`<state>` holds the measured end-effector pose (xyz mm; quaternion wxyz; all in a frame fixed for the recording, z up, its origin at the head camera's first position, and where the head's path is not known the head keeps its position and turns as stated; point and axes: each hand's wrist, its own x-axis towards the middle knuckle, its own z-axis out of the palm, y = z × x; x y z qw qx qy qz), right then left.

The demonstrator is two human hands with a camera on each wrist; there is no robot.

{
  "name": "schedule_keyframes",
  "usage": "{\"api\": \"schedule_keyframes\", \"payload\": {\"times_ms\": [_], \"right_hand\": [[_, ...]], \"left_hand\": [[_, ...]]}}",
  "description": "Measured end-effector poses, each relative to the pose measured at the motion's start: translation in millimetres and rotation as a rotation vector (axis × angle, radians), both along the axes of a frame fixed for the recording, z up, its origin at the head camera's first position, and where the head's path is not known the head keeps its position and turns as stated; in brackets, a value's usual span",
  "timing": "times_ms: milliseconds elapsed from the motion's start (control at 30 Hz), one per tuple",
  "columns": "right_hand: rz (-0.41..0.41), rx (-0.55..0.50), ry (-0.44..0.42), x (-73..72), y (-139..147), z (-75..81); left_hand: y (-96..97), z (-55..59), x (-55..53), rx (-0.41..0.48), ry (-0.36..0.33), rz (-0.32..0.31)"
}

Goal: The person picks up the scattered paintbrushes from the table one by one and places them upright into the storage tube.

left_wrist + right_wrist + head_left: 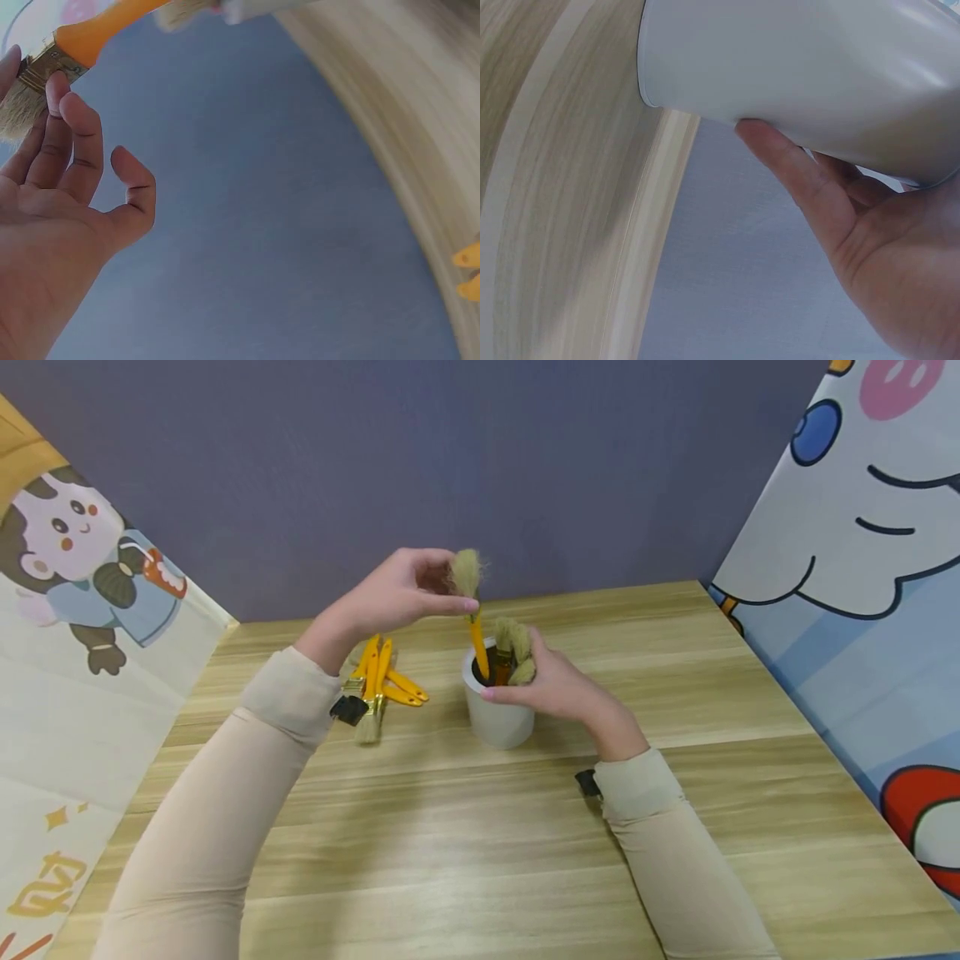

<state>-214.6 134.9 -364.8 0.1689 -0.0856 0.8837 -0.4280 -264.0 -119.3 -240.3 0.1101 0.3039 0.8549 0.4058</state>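
A paintbrush (478, 643) with a yellow handle stands bristles up, its handle end inside the mouth of a white cup (501, 720). My left hand (405, 589) pinches that brush near its metal band; in the left wrist view the thumb and fingertips of the left hand (60, 172) meet there, with the bristles pointing past them. My right hand (558, 685) holds the cup by its right side, thumb near the rim. The right wrist view has the fingers of the right hand (885, 225) against the cup's smooth wall (795, 67). Other bristle heads (513, 635) stick up from the cup beside the right fingers.
Several yellow-handled paintbrushes (382, 672) lie in a loose pile on the wooden table (465, 852), left of the cup and close to the left wrist. A grey-purple panel (480, 468) rises behind the table's back edge. Cartoon-printed panels flank both sides.
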Motion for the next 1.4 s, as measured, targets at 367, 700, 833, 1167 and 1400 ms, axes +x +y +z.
{"api": "schedule_keyframes", "payload": {"times_ms": [367,700,833,1167,1400], "right_hand": [[0.023,-0.06,0.086,-0.8,-1.2,-3.6],[0.033,-0.078,0.108,-0.9,-1.7,-2.7],[0.032,-0.072,0.109,-0.8,-1.7,-2.9],[0.027,-0.058,0.105,-0.6,-2.2,-3.4],[0.028,-0.055,0.101,0.4,-2.2,-2.1]], "left_hand": [[9.6,-36.6,-16.9,-0.098,-0.098,-0.094],[10.9,-47.1,-18.7,-0.133,-0.109,-0.077],[10.0,-48.4,-18.7,-0.132,-0.101,-0.079],[7.6,-50.4,-14.8,-0.156,-0.057,-0.05],[12.2,-46.4,-12.3,-0.15,-0.032,-0.034]]}}
